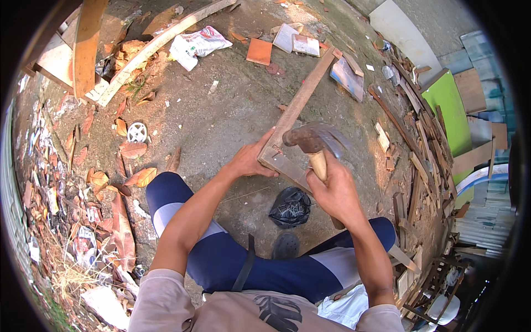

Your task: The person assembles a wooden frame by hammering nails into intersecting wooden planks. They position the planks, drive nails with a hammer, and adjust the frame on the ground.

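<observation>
A wooden frame of narrow boards joined at a corner is in front of me, one board running away and another coming back to the right. My left hand grips this frame at its near corner. In my right hand is a claw hammer with a pale wooden handle, its rusty head over the board just right of the corner. The claw side is smeared by motion. Between my legs, a black plastic bag lies open with many nails in it.
Beyond the frame lie an orange tile, small boards and a white plastic sack. Scrap wood is heaped along the right, by a green panel. Dry leaves and litter cover the left, near a white reel.
</observation>
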`<act>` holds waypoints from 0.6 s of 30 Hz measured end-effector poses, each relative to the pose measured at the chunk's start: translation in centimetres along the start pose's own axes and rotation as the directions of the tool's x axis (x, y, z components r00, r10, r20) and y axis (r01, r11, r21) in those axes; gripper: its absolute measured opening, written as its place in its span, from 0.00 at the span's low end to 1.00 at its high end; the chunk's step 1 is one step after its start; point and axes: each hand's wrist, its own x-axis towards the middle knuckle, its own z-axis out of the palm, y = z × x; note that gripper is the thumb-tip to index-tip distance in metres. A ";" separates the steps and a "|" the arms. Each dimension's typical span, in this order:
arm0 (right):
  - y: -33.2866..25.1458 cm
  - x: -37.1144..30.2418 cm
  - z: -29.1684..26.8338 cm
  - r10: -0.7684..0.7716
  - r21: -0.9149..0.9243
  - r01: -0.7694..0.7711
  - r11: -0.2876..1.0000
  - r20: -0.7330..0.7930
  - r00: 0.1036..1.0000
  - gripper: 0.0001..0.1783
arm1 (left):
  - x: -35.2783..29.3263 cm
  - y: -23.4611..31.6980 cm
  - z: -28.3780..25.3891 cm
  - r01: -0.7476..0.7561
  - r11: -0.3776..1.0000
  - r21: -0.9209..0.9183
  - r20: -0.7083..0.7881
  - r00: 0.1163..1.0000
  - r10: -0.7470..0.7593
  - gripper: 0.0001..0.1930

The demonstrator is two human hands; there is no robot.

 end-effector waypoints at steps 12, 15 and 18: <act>-1.5 0.4 -0.7 -0.053 0.047 0.056 0.997 -0.060 0.997 0.15 | -0.1 -0.1 -0.1 -0.004 1.000 0.019 -0.010 1.000 0.004 0.70; -3.3 -0.6 -0.5 -0.083 0.223 0.149 0.963 -0.282 0.956 0.12 | 0.0 0.2 -0.1 0.025 1.000 0.018 0.002 1.000 -0.025 0.70; 1.5 0.1 2.0 0.007 -0.185 0.014 0.983 0.113 0.994 0.12 | 0.3 0.9 0.1 0.012 0.999 0.032 -0.001 1.000 -0.012 0.70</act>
